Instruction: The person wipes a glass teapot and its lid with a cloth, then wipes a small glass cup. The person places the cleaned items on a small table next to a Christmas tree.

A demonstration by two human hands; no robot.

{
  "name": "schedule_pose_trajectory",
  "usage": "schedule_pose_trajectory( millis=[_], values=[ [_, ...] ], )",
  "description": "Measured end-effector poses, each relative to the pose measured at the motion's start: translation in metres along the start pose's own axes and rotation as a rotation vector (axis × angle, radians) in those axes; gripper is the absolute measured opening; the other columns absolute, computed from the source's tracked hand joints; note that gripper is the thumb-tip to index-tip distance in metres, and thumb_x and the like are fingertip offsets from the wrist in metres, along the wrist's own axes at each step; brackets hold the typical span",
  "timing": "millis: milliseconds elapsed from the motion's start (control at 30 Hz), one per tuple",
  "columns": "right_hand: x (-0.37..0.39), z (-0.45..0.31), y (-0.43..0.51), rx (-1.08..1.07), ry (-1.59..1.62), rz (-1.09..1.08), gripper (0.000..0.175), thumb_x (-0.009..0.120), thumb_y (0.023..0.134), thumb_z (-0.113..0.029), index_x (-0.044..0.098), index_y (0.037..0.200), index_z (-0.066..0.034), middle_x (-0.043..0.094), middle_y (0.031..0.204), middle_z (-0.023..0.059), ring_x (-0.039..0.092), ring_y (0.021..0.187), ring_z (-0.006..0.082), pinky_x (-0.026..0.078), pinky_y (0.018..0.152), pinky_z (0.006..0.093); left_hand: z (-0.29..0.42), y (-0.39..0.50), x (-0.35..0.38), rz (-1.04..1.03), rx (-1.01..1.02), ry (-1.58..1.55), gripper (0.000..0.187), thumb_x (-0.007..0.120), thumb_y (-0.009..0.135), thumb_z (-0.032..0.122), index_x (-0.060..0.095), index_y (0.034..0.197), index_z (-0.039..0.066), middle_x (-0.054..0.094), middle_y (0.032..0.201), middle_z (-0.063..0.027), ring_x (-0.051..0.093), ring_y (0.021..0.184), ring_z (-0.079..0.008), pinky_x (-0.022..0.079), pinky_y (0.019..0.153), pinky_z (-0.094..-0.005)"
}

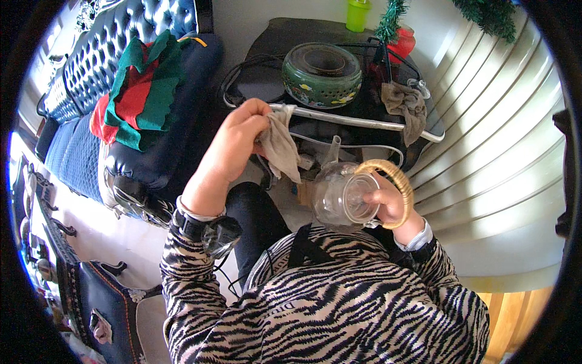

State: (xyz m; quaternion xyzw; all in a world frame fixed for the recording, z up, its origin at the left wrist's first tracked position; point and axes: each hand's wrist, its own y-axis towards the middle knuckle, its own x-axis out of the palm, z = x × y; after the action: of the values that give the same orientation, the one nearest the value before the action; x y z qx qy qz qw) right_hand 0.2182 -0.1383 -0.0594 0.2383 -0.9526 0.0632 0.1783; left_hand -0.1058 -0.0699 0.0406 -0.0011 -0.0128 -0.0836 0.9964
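My left hand [236, 141] pinches a thin greyish-beige cloth [280, 145], which hangs down from the fingers left of the teapot. A clear glass teapot [334, 195] is in my right hand [388, 202], tilted so that its round mouth faces up towards me. The right thumb lies at the mouth's rim, and a wrapped wicker-like handle [402, 186] arches past that hand. The glass spout [334, 148] points away from me. Cloth and teapot are apart. No lid shows on the teapot.
Ahead stands a black side table [313, 117] with a light metal edge. On it sit a green ceramic stove-like warmer [320, 84], a crumpled brown cloth [404, 109] and a green plastic cup [358, 16]. A tufted dark sofa [136, 168] bearing red-green felt [141, 100] is left; pleated curtains [495, 150] hang right.
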Motion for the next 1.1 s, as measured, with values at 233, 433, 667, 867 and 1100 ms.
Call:
schedule_pose_trajectory(
  millis=[233,433,667,867,1100],
  values=[
    [0.014,-0.012,0.005,0.062,0.099,-0.118,0.083,0.071,0.082,-0.025,0.038,0.151,0.0078,0.059,0.139,0.0163,0.06,0.126,0.0234,0.045,0.11,0.0376,-0.056,0.008,0.03,-0.181,-0.145,-0.125,0.018,0.047,0.096,0.006,0.06,0.108,0.004,0.066,0.096,-0.005,0.067,0.085,-0.0191,0.061,0.075,-0.0374],
    [0.022,-0.017,0.005,0.07,0.142,-0.184,0.075,0.07,0.084,-0.025,0.044,0.146,0.0079,0.061,0.137,0.0155,0.061,0.125,0.0221,0.045,0.11,0.037,-0.083,0.009,0.041,-0.284,-0.158,-0.372,0.015,0.054,0.093,0.002,0.056,0.107,0.006,0.061,0.095,-0.0015,0.061,0.081,-0.0121,0.054,0.07,-0.0286],
    [0.009,-0.024,-0.002,0.127,0.054,-0.142,0.08,0.071,0.082,-0.028,0.043,0.147,0.0087,0.06,0.137,0.0164,0.061,0.124,0.0234,0.047,0.108,0.0385,-0.077,0.002,0.025,-0.142,-0.008,-0.186,0.043,0.063,0.084,-0.008,0.054,0.125,0.005,0.066,0.104,-0.0031,0.063,0.089,-0.0121,0.051,0.076,-0.0253],
    [0.011,-0.029,-0.003,0.038,0.056,-0.074,0.088,0.075,0.08,-0.026,0.036,0.151,0.0091,0.051,0.147,0.0183,0.057,0.128,0.0259,0.046,0.11,0.0392,-0.073,0.0,-0.001,-0.302,-0.006,0.222,0.047,0.076,0.084,0.0,0.067,0.13,0.0,0.068,0.098,-0.0018,0.061,0.089,-0.0091,0.052,0.083,-0.0259],
    [0.008,-0.041,-0.003,0.089,0.122,-0.083,0.09,0.077,0.078,-0.024,0.036,0.151,0.0079,0.058,0.137,0.0197,0.062,0.122,0.0269,0.053,0.103,0.0383,-0.082,-0.002,-0.013,-0.538,-0.017,0.509,0.031,0.081,0.085,0.012,0.075,0.115,0.004,0.064,0.086,0.0013,0.056,0.081,-0.0087,0.05,0.076,-0.0262]
  ],
)
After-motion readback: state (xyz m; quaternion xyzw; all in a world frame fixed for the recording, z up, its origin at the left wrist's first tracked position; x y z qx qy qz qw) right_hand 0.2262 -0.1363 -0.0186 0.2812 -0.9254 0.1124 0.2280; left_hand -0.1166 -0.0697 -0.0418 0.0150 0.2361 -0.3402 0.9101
